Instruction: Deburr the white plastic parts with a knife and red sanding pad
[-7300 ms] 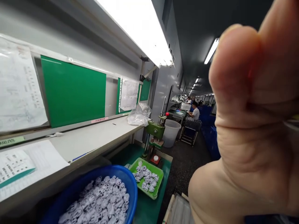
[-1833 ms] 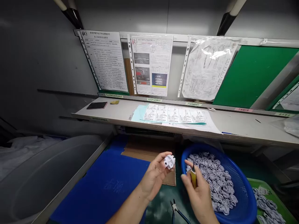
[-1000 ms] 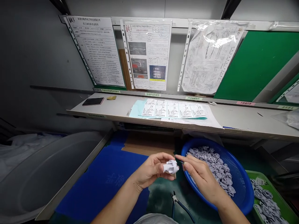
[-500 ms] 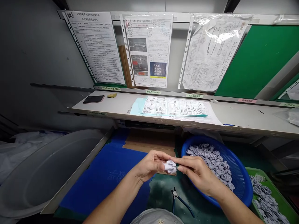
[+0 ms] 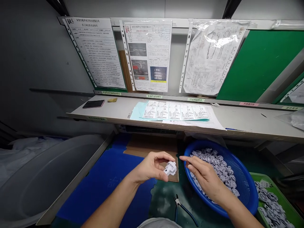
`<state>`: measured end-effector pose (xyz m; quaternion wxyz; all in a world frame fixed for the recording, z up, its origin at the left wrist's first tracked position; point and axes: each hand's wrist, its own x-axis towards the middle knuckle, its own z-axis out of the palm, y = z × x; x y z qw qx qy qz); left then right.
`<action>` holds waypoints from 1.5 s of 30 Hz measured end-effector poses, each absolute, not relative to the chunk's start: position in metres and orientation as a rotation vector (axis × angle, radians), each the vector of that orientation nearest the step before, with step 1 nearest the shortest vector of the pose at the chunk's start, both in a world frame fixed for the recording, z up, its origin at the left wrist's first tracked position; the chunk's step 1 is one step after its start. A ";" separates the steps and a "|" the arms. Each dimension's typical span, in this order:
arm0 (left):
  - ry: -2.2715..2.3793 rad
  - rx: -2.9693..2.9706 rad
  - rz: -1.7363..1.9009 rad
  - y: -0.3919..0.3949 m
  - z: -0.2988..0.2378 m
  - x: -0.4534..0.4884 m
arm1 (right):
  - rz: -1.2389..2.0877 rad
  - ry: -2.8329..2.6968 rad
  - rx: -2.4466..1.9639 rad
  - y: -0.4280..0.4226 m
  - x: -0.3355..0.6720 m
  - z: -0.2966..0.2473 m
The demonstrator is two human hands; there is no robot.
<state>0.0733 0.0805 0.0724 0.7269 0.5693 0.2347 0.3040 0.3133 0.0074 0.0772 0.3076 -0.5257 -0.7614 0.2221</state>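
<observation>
My left hand (image 5: pixel 150 167) pinches a small white plastic part (image 5: pixel 170 168) between thumb and fingertips, above the edge of a cardboard sheet (image 5: pixel 152 146). My right hand (image 5: pixel 201 175) hovers just right of the part, a short gap away, over the near rim of a blue basket (image 5: pixel 248 207). Its fingers are pressed together and point left. The small yellow-handled tool it gripped earlier is hidden under the fingers now. The basket holds several white parts (image 5: pixel 219 166) like the one in my left hand.
Blue-handled pliers (image 5: pixel 181 207) lie on the green bench below my hands. A blue mat (image 5: pixel 106 180) is at left, beside a large grey tub (image 5: pixel 47 177). A green tray (image 5: pixel 288 215) of parts sits far right. The shelf (image 5: pixel 249 122) above carries papers (image 5: pixel 175 111) and a phone (image 5: pixel 93 104).
Half a second ago both hands met at the white part. Now my right hand has drawn back to the right and my left hand has turned the part, still holding it.
</observation>
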 end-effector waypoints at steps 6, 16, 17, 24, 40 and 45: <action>0.530 1.562 0.534 0.088 0.095 0.076 | 0.023 -2.327 -1.404 0.010 0.301 0.079; 0.426 1.571 0.586 0.086 0.106 0.079 | -0.387 -2.315 -1.237 0.020 0.292 0.086; 0.436 1.545 0.603 0.085 0.104 0.079 | -0.395 -2.306 -1.235 0.019 0.292 0.085; 0.471 1.396 0.786 0.078 0.083 0.084 | -0.313 -2.173 -1.239 0.017 0.290 0.077; 0.443 1.199 1.029 0.069 0.076 0.091 | -0.235 -1.984 -1.318 0.020 0.281 0.078; 0.373 1.143 1.112 0.062 0.067 0.101 | -0.061 -1.876 -1.401 0.019 0.270 0.077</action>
